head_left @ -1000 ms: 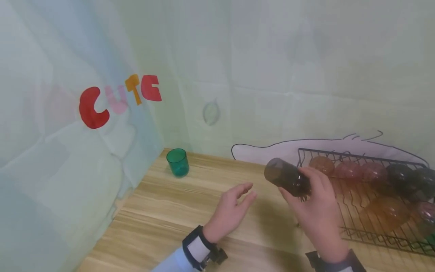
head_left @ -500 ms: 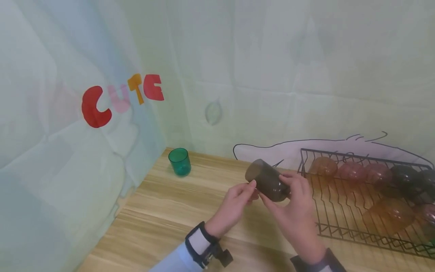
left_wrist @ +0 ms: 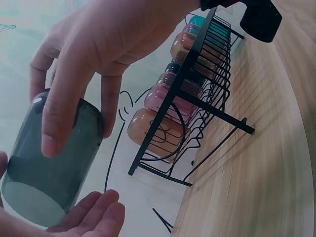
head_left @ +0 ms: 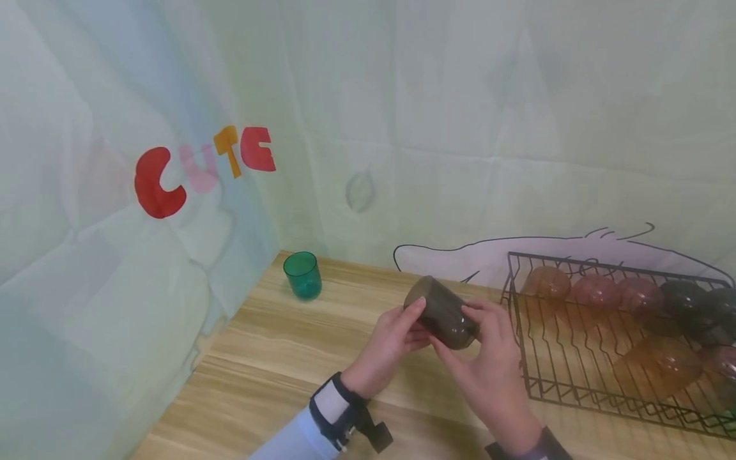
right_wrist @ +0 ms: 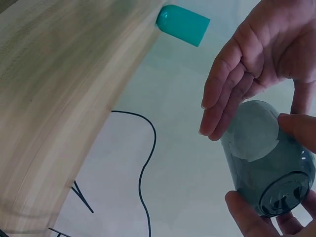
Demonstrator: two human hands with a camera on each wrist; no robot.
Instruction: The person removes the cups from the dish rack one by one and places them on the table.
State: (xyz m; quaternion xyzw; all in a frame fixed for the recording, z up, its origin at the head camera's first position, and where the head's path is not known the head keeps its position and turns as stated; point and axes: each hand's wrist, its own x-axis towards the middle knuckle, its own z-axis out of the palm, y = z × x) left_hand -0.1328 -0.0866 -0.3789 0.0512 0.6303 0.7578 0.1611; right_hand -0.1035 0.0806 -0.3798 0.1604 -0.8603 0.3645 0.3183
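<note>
Above the table, both hands hold a translucent grey cup (head_left: 441, 316), tilted on its side with its mouth toward the left. My right hand (head_left: 496, 367) grips it around the base end, thumb below and fingers above. At the mouth end, my left hand (head_left: 384, 351) has its thumb on the wall and its fingers underneath. The left wrist view has the grey cup (left_wrist: 54, 158) between both hands. In the right wrist view, the cup's round base faces the camera and the left hand (right_wrist: 266, 54) reaches in from above. Some fingers are hidden behind the cup.
A black wire rack (head_left: 575, 262) stands at the right, holding several upturned cups, including an orange cup (head_left: 658, 364), a pink cup (head_left: 595, 291) and a dark cup (head_left: 684, 300). An upright green cup (head_left: 303, 278) stands at the table's back left corner, near fabric-covered walls.
My right hand has carried the grey cup leftward, away from the rack. My left hand, apart from it a second ago, now holds the mouth end. The green cup has stayed put.
</note>
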